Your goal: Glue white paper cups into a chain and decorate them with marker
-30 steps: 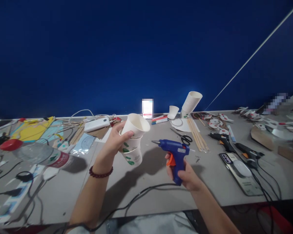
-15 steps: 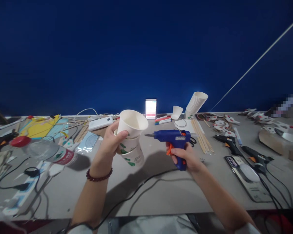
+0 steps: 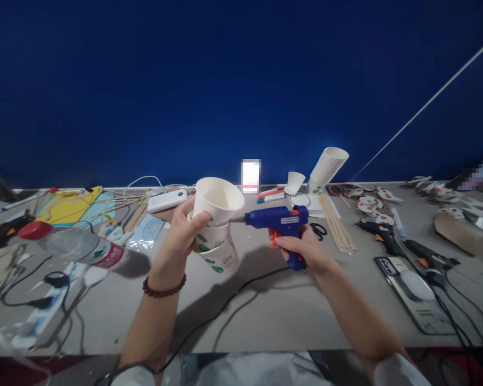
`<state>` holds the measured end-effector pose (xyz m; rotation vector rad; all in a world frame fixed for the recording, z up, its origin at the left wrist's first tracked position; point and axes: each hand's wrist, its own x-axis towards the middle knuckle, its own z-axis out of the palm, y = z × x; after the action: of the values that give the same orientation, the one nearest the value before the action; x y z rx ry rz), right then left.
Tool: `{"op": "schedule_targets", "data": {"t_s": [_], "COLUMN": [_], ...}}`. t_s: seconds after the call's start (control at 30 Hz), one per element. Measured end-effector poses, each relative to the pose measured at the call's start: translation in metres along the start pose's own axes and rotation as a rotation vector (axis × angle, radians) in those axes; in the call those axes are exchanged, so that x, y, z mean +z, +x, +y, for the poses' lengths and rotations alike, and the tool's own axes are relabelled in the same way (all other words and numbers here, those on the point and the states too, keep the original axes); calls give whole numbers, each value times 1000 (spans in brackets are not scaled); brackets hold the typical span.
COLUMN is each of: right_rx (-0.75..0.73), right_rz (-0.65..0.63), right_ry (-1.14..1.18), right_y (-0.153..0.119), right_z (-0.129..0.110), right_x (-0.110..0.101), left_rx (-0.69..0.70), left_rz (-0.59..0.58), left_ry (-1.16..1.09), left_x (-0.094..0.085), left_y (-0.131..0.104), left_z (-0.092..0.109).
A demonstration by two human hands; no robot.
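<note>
Moved since the earlier frame: blue glue gun [image 3: 261,217], now further left against the held cups; its metal nozzle [image 3: 237,219] closes the gap seen half a second ago, when its tip stands just off them
Bottle: far left, red-capped [image 3: 72,245], tilted over, neck to the left, beyond the reach of both grips
Left hand: gripping [image 3: 183,228], thumb across the front of the upper paper cup [image 3: 209,206], fingers partly hidden behind
Held cups: between the hands, above the table [image 3: 145,321], upper cup set into the lower paper cups [image 3: 221,257], their common long axis near upright, upper mouth open and tipped a little to the right
Nozzle to cups: tip at the right side of the upper cup, near its join with those below (contact looks likely, though the view cannot prove it)
Glue gun axis: barrel nearly level, running right to left across the cups' axis, handle downward
Right hand: closed round the handle [image 3: 301,245], nearer the gun, fingers by the orange trigger [image 3: 274,239]; whether it is squeezed, cannot tell
Scissors: black-handled [image 3: 319,231], on the table behind the right hand
</note>
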<state>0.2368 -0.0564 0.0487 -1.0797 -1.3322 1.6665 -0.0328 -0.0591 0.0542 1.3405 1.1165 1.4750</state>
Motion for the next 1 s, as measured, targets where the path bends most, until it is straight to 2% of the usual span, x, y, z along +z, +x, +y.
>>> {"op": "schedule_targets", "data": {"t_s": [0.57, 1.0], "right_rx": [39, 42], "right_rz": [68, 31], "right_ry": [-78, -93], "right_y": [-6, -8], "right_z": [-12, -18], "right_x": [-17, -18], "left_rx": [41, 16], "left_rz": [-43, -61], "left_ry": [78, 107], "left_x": [7, 7], "left_y": [0, 1], "left_z": [1, 2]}}
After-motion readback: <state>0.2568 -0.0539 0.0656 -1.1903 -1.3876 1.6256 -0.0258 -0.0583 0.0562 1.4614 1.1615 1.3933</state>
